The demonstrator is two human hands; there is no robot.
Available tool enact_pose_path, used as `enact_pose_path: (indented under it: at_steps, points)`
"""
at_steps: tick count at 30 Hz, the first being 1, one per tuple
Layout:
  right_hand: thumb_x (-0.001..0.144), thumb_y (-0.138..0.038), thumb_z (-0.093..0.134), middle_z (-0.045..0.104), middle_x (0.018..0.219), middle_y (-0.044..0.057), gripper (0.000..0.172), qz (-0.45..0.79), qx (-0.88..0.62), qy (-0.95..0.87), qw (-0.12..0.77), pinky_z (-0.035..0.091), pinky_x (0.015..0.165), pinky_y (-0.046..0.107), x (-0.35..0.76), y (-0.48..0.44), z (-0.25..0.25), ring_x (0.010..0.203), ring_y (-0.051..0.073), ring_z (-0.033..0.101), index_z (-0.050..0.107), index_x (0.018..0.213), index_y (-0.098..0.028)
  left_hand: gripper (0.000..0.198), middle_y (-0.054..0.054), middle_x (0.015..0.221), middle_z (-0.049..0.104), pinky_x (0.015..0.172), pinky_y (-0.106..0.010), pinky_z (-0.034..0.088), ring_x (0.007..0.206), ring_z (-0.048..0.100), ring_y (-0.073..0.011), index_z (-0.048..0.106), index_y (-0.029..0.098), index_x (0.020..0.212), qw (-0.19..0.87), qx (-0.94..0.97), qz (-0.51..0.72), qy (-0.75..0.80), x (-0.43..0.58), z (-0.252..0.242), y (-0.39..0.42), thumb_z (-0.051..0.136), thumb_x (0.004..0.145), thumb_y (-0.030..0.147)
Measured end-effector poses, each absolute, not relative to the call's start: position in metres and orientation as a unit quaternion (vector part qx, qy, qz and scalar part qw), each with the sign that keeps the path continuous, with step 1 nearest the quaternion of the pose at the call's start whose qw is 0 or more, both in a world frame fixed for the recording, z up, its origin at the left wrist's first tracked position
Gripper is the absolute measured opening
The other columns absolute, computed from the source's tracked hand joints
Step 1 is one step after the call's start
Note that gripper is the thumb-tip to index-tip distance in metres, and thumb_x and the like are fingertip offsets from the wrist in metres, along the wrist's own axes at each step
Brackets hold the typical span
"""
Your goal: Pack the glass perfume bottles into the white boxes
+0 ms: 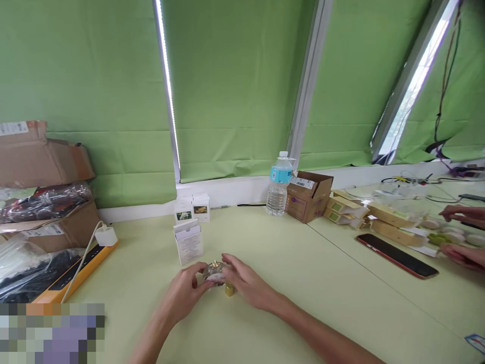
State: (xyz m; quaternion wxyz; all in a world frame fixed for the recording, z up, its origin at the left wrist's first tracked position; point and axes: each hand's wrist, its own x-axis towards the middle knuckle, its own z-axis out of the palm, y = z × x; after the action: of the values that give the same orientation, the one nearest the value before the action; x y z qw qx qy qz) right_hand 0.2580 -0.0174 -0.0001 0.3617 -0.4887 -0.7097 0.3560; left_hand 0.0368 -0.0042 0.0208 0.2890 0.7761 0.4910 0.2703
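A small clear glass bottle (214,273) with a metallic nozzle on top stands on the pale green table (242,237). My left hand (190,287) curls round its left side, with thumb and fingers against the glass. From the right, my right hand (246,283) holds the bottle's other side, its fingers partly hiding it. A small gold cap (229,289) is on the table just under my right hand. Behind my hands stands a white printed carton (189,243) with its top flap up.
Small picture boxes (201,208), a water bottle (278,187) and a cardboard box (308,197) stand along the wall. A phone (397,256) and yellowish cartons (392,215) lie right, near another person's hands (464,253). An orange power strip (76,275) and packages are left.
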Motion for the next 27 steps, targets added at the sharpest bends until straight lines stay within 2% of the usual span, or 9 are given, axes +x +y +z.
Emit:
enact_pose_path:
  at_steps: [2, 5, 9, 15, 18, 23, 27]
  points:
    - [0.097, -0.040, 0.038, 0.058, 0.132, 0.010, 0.042, 0.304, -0.507, -0.717, 0.369, 0.041, 0.102, 0.040, 0.268, -0.012, 0.003, 0.121, 0.024, 0.053, 0.055, 0.131, -0.021, 0.039, 0.001, 0.069, 0.063, 0.056, -0.024, 0.038, 0.058, 0.052, -0.0162, 0.067, 0.025, 0.105, 0.270, 0.771, 0.269, 0.510, 0.037, 0.021, -0.004, 0.055, 0.080, 0.053]
    - [0.091, -0.030, 0.048, 0.068, 0.112, 0.009, 0.030, 0.266, -0.510, -0.735, 0.360, 0.047, 0.089, 0.039, 0.276, -0.003, 0.004, 0.103, 0.025, 0.061, 0.069, 0.111, -0.022, 0.043, 0.002, 0.061, 0.058, 0.052, -0.024, 0.035, 0.055, 0.051, -0.0166, 0.067, 0.026, 0.109, 0.252, 0.763, 0.280, 0.526, 0.036, 0.021, -0.003, 0.053, 0.082, 0.056]
    - [0.079, -0.024, 0.062, 0.070, 0.095, 0.005, 0.024, 0.247, -0.493, -0.760, 0.345, 0.047, 0.077, 0.033, 0.272, 0.000, 0.001, 0.088, 0.023, 0.062, 0.074, 0.100, -0.026, 0.041, 0.003, 0.058, 0.056, 0.051, -0.023, 0.034, 0.053, 0.051, -0.0163, 0.067, 0.028, 0.110, 0.253, 0.757, 0.296, 0.525, 0.036, 0.017, -0.001, 0.051, 0.083, 0.054]
    - [0.077, -0.023, 0.065, 0.065, 0.083, 0.004, 0.011, 0.230, -0.490, -0.765, 0.349, 0.045, 0.065, 0.029, 0.263, 0.005, -0.005, 0.070, 0.018, 0.059, 0.075, 0.078, -0.024, 0.037, 0.003, 0.062, 0.058, 0.052, -0.023, 0.036, 0.054, 0.051, -0.0158, 0.066, 0.026, 0.108, 0.247, 0.756, 0.298, 0.529, 0.038, 0.015, -0.002, 0.053, 0.083, 0.049]
    - [0.080, -0.023, 0.061, 0.067, 0.084, 0.004, 0.014, 0.231, -0.493, -0.752, 0.372, 0.047, 0.066, 0.030, 0.267, 0.007, -0.002, 0.070, 0.018, 0.060, 0.075, 0.081, -0.023, 0.036, 0.002, 0.063, 0.058, 0.053, -0.023, 0.036, 0.055, 0.052, -0.0162, 0.066, 0.026, 0.107, 0.247, 0.752, 0.304, 0.530, 0.039, 0.015, -0.003, 0.053, 0.083, 0.049]
    - [0.087, -0.031, 0.058, 0.070, 0.095, 0.005, 0.022, 0.240, -0.491, -0.710, 0.443, 0.052, 0.076, 0.031, 0.261, 0.001, 0.025, 0.082, 0.019, 0.065, 0.069, 0.103, -0.021, 0.037, 0.002, 0.064, 0.059, 0.053, -0.024, 0.036, 0.055, 0.052, -0.0167, 0.063, 0.027, 0.113, 0.250, 0.760, 0.295, 0.523, 0.041, 0.016, -0.003, 0.051, 0.085, 0.048]
    - [0.087, -0.033, 0.061, 0.070, 0.085, 0.003, 0.014, 0.216, -0.444, -0.729, 0.474, 0.052, 0.072, 0.030, 0.239, -0.003, 0.052, 0.075, 0.018, 0.064, 0.070, 0.089, -0.022, 0.033, 0.002, 0.071, 0.064, 0.053, -0.024, 0.035, 0.054, 0.051, -0.0153, 0.062, 0.027, 0.111, 0.246, 0.771, 0.292, 0.510, 0.042, 0.016, -0.002, 0.049, 0.087, 0.045]
